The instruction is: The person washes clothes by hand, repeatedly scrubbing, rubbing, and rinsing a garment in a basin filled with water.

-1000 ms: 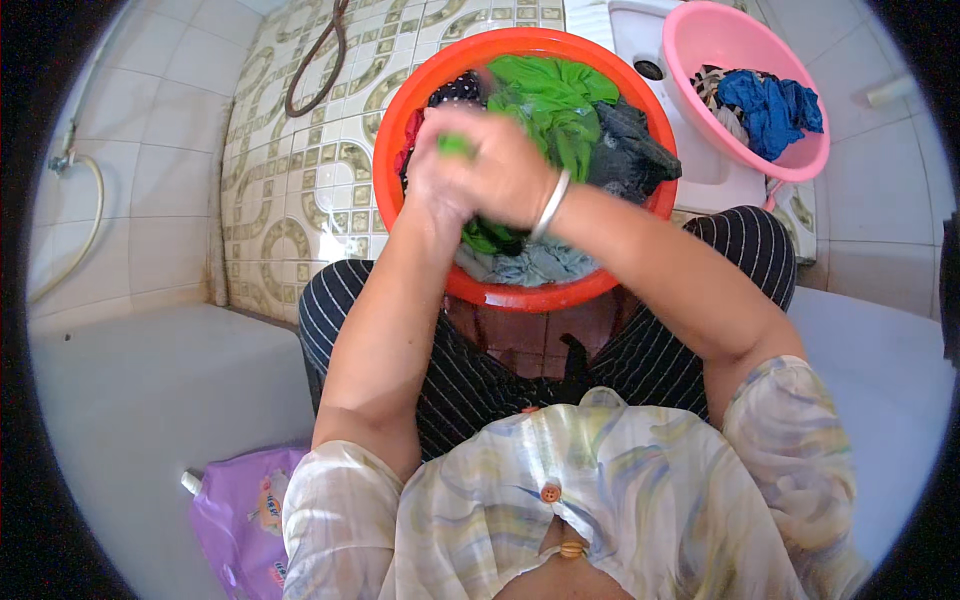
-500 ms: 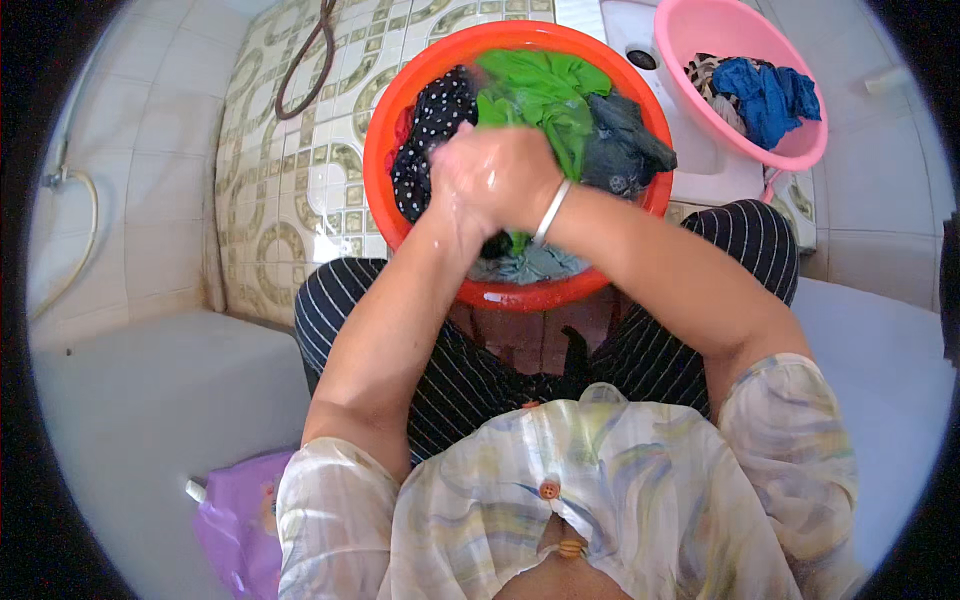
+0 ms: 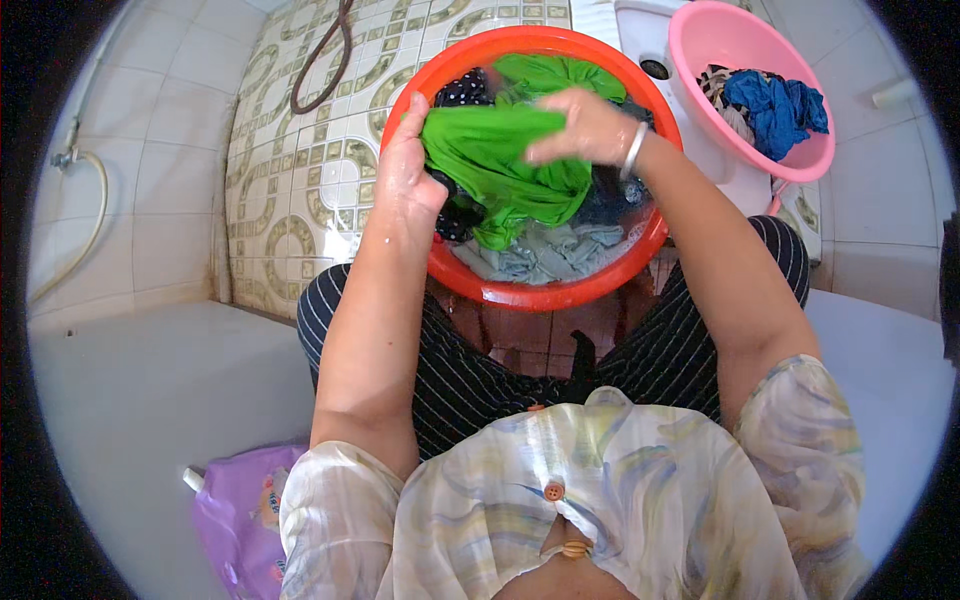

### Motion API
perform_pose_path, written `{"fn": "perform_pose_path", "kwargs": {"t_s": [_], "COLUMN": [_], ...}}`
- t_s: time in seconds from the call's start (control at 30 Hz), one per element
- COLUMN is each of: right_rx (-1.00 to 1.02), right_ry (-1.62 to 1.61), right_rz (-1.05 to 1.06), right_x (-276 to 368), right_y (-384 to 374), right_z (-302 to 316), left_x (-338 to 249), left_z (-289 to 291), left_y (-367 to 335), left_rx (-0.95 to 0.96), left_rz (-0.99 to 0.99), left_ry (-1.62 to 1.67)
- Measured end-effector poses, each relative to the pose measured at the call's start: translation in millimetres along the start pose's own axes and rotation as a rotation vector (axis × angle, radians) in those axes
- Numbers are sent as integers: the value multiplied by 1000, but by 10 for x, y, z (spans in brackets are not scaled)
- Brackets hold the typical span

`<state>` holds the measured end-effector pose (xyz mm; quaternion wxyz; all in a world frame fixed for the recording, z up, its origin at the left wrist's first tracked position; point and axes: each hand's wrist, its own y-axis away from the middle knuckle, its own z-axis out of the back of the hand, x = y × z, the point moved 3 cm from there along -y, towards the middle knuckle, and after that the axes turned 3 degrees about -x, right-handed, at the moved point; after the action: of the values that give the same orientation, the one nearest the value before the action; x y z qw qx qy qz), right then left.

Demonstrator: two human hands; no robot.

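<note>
Over a round orange-red basin (image 3: 540, 296) my left hand (image 3: 408, 165) grips one side of a wet green garment (image 3: 500, 150), which is spread out and raised above the other laundry. My right hand (image 3: 595, 130), a white bangle (image 3: 635, 150) at its wrist, hovers at the garment's right side, slightly blurred, with thumb and fingers apart. In the basin lie a black polka-dot cloth (image 3: 465, 90), partly hidden under the green one, a dark grey-blue cloth (image 3: 610, 195) and a pale grey-green cloth (image 3: 545, 252) in water.
A pink basin (image 3: 690, 75) with blue and patterned clothes (image 3: 770, 112) stands at the far right, beside a white floor fixture with a dark drain hole (image 3: 654, 69). A brown hose (image 3: 345, 50) lies on the patterned tiles. A purple pouch (image 3: 240, 510) is at lower left.
My hands were together over the basin; now they are apart, the left one to the left and the right one to the right. Part of the green garment has been lifted and spread.
</note>
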<state>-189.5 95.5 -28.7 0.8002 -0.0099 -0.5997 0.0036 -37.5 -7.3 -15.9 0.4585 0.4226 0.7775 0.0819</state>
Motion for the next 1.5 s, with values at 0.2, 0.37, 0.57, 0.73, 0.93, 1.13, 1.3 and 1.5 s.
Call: {"fn": "perform_pose_path", "kwargs": {"t_s": [0.2, 0.37, 0.57, 0.73, 0.93, 1.13, 1.3, 1.5], "right_rx": [-546, -359, -543, -320, -298, 41, -326, -499], "right_ry": [-916, 525, 768, 689, 772, -341, -1042, -762], "right_rz": [-31, 400, -38, 384, -219, -195, -65, -54], "right_x": [77, 886, 242, 811, -143, -91, 90, -60], "right_y": [-145, 20, -220, -43, -122, 1, -64, -99], "right_z": [-1, -892, -179, -796, 287, 28, 235, 276], "left_x": [347, 331, 680, 609, 354, 175, 177, 270], "left_z": [-128, -17, -473, 368, -371, -294, -134, -177], "left_y": [-10, 24, 237, -197, 191, 241, 144, 71], "left_rx": [3, -127, -66, 40, 130, 50, 70, 125], "left_rz": [184, 49, 198, -261, 135, 87, -108, -19], "left_ry": [51, -76, -37, -302, -130, -208, -405, 9]}}
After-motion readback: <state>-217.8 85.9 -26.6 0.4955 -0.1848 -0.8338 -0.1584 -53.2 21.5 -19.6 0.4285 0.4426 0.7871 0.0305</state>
